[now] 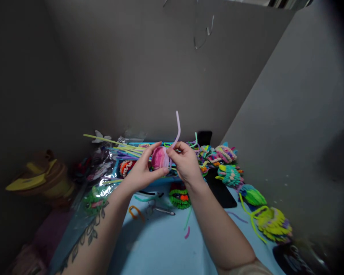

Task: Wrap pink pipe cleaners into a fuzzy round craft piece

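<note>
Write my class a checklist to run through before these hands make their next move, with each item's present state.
1. Left hand supports the pink striped piece: ok.
2. Right hand grips near the lilac pipe cleaner, its free end up: ok.
3. Lilac pipe cleaner fastened to the piece: cannot tell, fingers hide the join.
4. Blue work surface free of scraps: not ok, a magenta scrap and orange loop lie there.
5. Metal tool lying uncovered nearby: ok.
</note>
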`<state>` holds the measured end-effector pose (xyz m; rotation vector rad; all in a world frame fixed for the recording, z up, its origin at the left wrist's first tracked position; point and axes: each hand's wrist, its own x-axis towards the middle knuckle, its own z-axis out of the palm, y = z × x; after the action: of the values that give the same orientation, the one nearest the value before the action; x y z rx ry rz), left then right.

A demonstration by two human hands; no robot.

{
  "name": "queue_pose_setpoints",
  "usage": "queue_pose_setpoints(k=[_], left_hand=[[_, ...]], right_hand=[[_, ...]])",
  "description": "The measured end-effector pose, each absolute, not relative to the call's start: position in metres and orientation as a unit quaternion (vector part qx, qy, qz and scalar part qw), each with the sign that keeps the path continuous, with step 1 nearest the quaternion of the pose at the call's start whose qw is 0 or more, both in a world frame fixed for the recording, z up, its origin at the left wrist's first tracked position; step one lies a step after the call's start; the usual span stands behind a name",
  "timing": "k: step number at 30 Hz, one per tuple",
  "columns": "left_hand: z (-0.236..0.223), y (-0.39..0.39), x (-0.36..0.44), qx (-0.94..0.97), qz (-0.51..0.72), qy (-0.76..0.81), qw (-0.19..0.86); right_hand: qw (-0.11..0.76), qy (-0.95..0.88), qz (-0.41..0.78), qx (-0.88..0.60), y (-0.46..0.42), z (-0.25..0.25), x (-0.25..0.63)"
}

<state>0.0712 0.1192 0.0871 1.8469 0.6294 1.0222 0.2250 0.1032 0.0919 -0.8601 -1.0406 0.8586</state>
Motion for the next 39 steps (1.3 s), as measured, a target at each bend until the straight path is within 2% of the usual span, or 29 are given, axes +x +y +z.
queue_pose_setpoints(k=[6, 12, 15, 19, 23, 30, 39], left_hand=[[0.084, 0.121, 0.073, 0.736, 0.433, 0.256, 0.453], [0.082, 0.123, 0.074, 0.760, 0.401, 0.236, 0.454], [0.082, 0.122, 0.077, 0.726, 0.403, 0.251, 0.498], [0.084, 0.122, 0.081, 0.601, 0.449, 0.298, 0.591], [0.086, 0.124, 0.083, 0.480, 0.520, 0.300, 0.640], [0.090, 0.122, 0.087, 0.400, 0.580, 0.294, 0.646], [0.094, 0.114, 0.091, 0.409, 0.600, 0.286, 0.625]], right_hand=[[0.674, -0.510, 0.348, -0.407, 0.096, 0.094, 0.220], [0.628, -0.561, 0.339, -0.418, 0.092, 0.096, 0.218], [0.640, -0.565, 0.326, -0.407, 0.093, 0.094, 0.218], [0.644, -0.586, 0.256, -0.420, 0.091, 0.097, 0.220], [0.601, -0.650, 0.168, -0.434, 0.085, 0.101, 0.218], [0.554, -0.707, -0.002, -0.439, 0.081, 0.094, 0.206], [0.563, -0.705, -0.082, -0.424, 0.082, 0.088, 0.204]])
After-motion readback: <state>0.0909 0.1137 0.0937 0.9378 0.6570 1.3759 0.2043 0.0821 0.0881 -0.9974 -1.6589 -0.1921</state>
